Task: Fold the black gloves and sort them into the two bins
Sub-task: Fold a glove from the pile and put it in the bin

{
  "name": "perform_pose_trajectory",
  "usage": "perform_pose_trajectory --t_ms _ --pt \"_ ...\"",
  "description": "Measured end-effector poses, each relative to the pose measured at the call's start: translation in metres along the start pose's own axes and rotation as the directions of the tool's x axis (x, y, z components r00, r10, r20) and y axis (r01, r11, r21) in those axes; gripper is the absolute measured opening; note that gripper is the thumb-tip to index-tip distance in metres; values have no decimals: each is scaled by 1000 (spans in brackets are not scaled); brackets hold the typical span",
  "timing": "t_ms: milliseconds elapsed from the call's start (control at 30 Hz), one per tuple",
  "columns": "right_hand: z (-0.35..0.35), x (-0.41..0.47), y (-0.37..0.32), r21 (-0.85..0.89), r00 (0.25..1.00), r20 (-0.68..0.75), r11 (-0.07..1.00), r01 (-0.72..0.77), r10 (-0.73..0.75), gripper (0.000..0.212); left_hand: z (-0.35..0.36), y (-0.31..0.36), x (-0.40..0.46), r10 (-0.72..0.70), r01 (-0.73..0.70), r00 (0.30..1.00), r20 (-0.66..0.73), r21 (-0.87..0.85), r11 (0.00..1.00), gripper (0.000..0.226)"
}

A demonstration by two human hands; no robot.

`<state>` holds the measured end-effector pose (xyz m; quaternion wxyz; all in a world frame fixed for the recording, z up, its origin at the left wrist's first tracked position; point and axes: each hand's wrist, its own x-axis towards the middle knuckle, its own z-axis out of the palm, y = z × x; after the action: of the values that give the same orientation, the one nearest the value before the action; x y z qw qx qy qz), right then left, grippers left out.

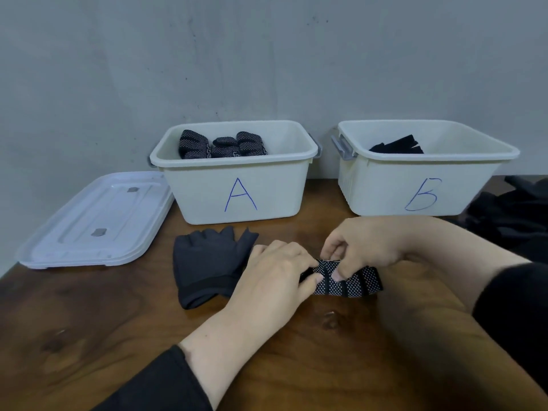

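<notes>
Two hands meet over one folded dotted glove on the wooden table. Left hand: fingers curled, thumb and fingertips pinching the glove's near-left end. Right hand: thumb and forefinger pinching the glove's top edge, close against the left. Hands together, both clamped on the same glove.

Just left of the left hand, partly under it: plain black glove, lying flat, fingers pointing away. Beyond the hands: bin A holding several dotted folded gloves; bin B, past the right hand, holding plain black gloves. Far right of the right hand: heap of dark gloves, blurred. Far left of the left hand: stacked white lids.
</notes>
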<state>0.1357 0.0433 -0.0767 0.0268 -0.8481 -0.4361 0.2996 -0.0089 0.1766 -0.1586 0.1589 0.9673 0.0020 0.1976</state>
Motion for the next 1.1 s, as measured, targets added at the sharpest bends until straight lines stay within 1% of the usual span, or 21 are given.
perform_pose_trajectory --t_ms 100,167,233,267,300,367,433,500,533,567,633,700,733,767,833,867,900,1000,1100 --pt "-5 6 -8 -61 998 48 997 -37 40 51 0 -3 2 12 -12 1000 -24 -12 1000 31" --pt "-6 9 -12 -48 996 64 997 -60 63 49 0 -5 2 27 -27 999 -26 5 1000 33" --pt "-5 9 -13 -25 996 68 998 -63 64 43 -2 -5 1 54 -53 998 -36 30 998 41" --pt "-5 9 -10 3 996 61 998 -59 58 39 -5 -5 1 70 -68 996 -59 36 997 42" --pt "-4 7 -6 56 997 49 997 -58 55 34 -10 -5 2 85 -82 991 -105 37 996 41" --pt "-1 0 0 248 999 19 968 -39 35 25 -26 -11 3 103 -101 961 -256 22 995 35" --pt "-1 -7 2 457 999 -26 889 -6 21 18 -48 -27 5 94 -95 896 -433 18 995 27" --pt "-11 -14 1 632 996 -78 775 16 44 18 -70 -52 6 46 -40 830 -556 23 999 22" --pt "-19 -16 -1 676 993 -105 736 38 46 18 -80 -64 7 16 0 805 -592 26 1000 22" --pt "-28 -18 -4 678 991 -131 733 58 42 20 -89 -76 7 -17 40 790 -613 24 999 23" --pt "-47 -22 -13 647 982 -189 755 105 26 26 -104 -95 8 -90 112 784 -615 -3 994 25" --pt "-67 -24 -24 722 971 -238 673 161 24 20 -118 -108 10 -178 184 789 -587 -51 982 28" --pt "-77 -24 -31 749 964 -266 635 192 22 23 -124 -112 10 -229 225 798 -558 -77 971 29" --pt "-87 -22 -37 759 955 -295 615 216 28 31 -130 -116 11 -278 266 809 -517 -99 959 29" --pt "-110 -13 -53 758 937 -346 602 253 41 44 -139 -124 12 -346 334 834 -431 -105 937 33" --pt "-121 -5 -62 751 933 -357 607 260 41 45 -143 -126 13 -359 355 845 -398 -85 931 37" --pt "-132 4 -71 746 926 -373 610 266 52 42 -146 -129 14 -367 370 853 -371 -65 927 41" --pt "-153 40 -95 778 902 -416 560 286 117 32 -155 -135 17 -396 400 863 -314 -56 915 48" --pt "-161 77 -117 799 895 -404 549 246 187 9 -161 -140 17 -406 408 860 -308 -63 911 49"
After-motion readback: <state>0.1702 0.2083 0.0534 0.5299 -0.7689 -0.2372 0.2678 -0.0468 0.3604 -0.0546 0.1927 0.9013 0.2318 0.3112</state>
